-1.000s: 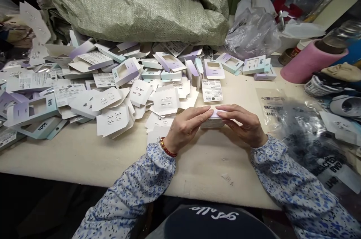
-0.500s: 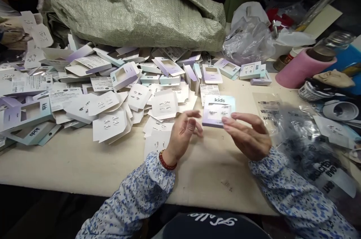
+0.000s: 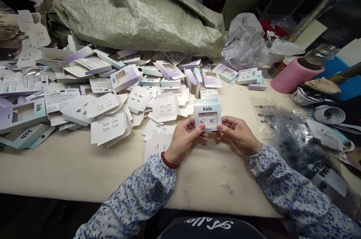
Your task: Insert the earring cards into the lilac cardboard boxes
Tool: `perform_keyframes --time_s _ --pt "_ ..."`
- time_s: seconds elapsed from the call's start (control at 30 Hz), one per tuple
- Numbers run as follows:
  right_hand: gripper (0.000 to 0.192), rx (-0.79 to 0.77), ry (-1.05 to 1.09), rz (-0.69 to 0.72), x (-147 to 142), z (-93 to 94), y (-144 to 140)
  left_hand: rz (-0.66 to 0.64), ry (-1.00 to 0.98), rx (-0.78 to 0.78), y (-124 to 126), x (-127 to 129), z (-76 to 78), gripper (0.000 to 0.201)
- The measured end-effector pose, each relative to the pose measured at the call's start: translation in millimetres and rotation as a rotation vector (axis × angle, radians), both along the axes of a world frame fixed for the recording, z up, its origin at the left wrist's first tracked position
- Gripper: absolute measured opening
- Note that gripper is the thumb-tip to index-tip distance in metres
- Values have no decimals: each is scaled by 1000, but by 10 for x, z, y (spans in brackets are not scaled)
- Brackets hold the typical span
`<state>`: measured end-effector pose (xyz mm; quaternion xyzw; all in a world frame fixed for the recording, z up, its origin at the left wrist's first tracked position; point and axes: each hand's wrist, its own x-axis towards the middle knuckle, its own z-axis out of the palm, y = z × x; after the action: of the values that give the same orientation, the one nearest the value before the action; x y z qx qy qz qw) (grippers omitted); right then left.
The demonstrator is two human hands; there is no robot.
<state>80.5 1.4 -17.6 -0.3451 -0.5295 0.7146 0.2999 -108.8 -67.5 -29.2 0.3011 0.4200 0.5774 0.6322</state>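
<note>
Between my two hands, straight in front of me, is a small mint-and-white cardboard box with a cut-out window and "kids" printed in black [image 3: 207, 115]. My left hand [image 3: 183, 139] pinches its lower left corner and my right hand [image 3: 239, 135] its lower right, each with the thumb on the front and the fingers curled out of sight behind, so both grips are closed on the same box. Neither hand is nearer: it sits evenly between them, reaching up and away from my thumbs. Its face looks back at me with the lettering upright; it looks close to square, so I can't be sure of a long axis, but its top edge points away from me. I judge that any move from here turns on that: I have the bottom corners, and the top end is free. Whether the bottom edge touches the pale tabletop [image 3: 113, 171] I cannot tell. A fanned stack of white cards with silvery pieces [image 3: 108, 126] lies off to the left, while a flat mint windowed box [image 3: 248, 76] lies farther back, ahead and to the right.
</note>
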Motion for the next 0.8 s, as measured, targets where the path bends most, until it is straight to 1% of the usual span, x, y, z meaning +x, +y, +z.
perform_keyframes --time_s 0.2,0.33,0.47,0.63,0.73,0.8 --pt "33 -24 -65 15 60 122 17 -53 54 47 -19 -8 0 50" --pt "36 -13 -119 10 81 172 -11 -21 101 38 -11 -11 -8 47" --pt "36 -24 -165 28 61 148 -54 -6 125 13 -8 1 -30 48" --pt "42 -120 -127 -31 47 105 -118 -19 125 -17 -32 30 -9 50" --pt "42 -130 -104 6 66 119 -141 -44 136 -32 -48 50 22 51" --pt "41 -124 -90 24 70 120 -158 -29 166 -26 -47 59 27 51"
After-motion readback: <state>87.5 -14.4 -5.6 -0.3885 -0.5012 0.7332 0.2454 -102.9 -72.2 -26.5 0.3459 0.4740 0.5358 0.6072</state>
